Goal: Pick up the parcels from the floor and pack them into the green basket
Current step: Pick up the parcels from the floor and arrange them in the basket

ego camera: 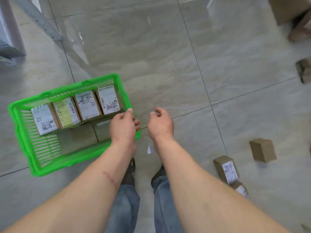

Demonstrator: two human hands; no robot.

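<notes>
The green basket sits on the floor at my left, holding a row of several brown parcels with white labels along its far side. My left hand hovers over the basket's right end, fingers loosely curled, holding nothing. My right hand hangs just right of the basket above the floor, fingers bent, also empty. On the floor at my right lie a labelled parcel, a plain brown parcel and a small one partly behind my right forearm.
Larger cardboard boxes stand at the top right, another parcel lies at the right edge. A grey metal frame runs across the top left. My feet stand between the basket and the loose parcels. A scrap of paper lies nearby.
</notes>
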